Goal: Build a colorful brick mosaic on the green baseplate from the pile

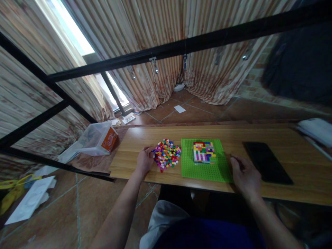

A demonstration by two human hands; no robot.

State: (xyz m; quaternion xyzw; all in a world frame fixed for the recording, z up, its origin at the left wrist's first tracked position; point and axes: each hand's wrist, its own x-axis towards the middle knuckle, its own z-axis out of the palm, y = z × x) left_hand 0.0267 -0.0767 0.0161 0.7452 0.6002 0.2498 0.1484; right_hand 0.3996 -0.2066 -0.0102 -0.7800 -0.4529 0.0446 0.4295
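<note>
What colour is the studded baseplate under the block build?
Bright green baseplate, seen best in the head view, the only one here.

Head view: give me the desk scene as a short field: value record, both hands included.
left hand: at the left edge of the loose brick pile; grip unclear
right hand: by the right edge of the green baseplate, fingers curled; contents unclear
loose bricks: mixed colors, left of baseplate
built block: multicolored, on baseplate
black flat object: right of baseplate, on wooden desk
clear plastic bin: beyond desk's left end, orange label
</note>
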